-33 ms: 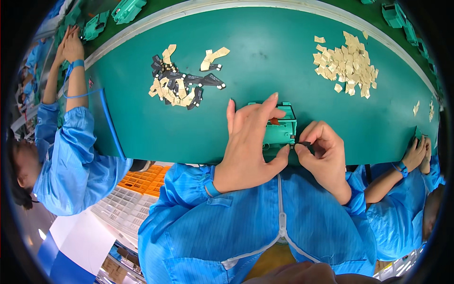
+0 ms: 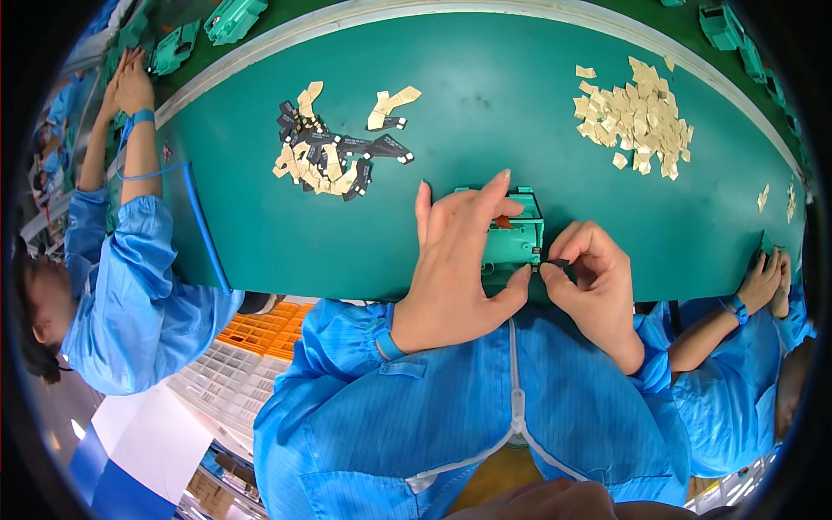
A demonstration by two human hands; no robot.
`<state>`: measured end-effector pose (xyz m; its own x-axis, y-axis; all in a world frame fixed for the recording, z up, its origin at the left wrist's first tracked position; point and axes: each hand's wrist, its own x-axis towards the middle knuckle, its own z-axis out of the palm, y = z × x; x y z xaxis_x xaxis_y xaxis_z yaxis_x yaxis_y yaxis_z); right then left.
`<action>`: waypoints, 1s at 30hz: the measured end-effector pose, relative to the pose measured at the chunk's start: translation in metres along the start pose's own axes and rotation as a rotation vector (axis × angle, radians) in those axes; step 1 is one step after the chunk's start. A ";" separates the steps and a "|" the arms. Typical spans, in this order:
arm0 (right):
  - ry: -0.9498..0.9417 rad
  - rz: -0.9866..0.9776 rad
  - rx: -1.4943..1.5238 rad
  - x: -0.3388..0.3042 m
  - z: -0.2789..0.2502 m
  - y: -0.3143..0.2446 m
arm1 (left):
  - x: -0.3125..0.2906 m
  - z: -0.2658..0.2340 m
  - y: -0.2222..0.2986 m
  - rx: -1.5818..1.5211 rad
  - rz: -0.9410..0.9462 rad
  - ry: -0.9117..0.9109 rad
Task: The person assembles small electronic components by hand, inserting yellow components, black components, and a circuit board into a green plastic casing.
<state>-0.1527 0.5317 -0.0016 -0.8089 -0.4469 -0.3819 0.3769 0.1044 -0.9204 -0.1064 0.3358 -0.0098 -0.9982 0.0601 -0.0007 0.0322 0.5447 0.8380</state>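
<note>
A green plastic housing (image 2: 518,244) lies at the table's near edge, with a bit of orange-brown showing inside it. My left hand (image 2: 464,260) is laid over its left side and grips it, the thumb at its near right corner and the little finger raised. At that same corner my right hand (image 2: 592,276) pinches a small black strip (image 2: 559,263) between thumb and forefinger. The strip's far end meets the housing beside my left thumb, and my fingers hide part of it.
On the green table (image 2: 485,113), a pile of black strips with cream backing (image 2: 325,156) lies left and a heap of cream paper scraps (image 2: 637,121) right. Co-workers' hands (image 2: 134,87) are at left and right. A blue cord (image 2: 201,221) runs along the left; more green housings (image 2: 178,48) stand beyond.
</note>
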 end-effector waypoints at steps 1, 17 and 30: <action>-0.001 -0.001 -0.002 0.001 0.000 -0.001 | 0.000 0.000 0.000 0.007 0.005 0.006; 0.015 -0.009 -0.010 0.001 0.000 0.002 | 0.001 0.002 0.000 0.014 -0.010 0.018; 0.038 0.000 0.009 0.003 0.001 0.000 | 0.005 0.000 -0.001 0.010 -0.006 0.007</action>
<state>-0.1545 0.5294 -0.0029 -0.8254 -0.4124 -0.3855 0.3813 0.0963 -0.9194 -0.1112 0.3359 -0.0109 -0.9987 0.0515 -0.0017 0.0271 0.5534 0.8324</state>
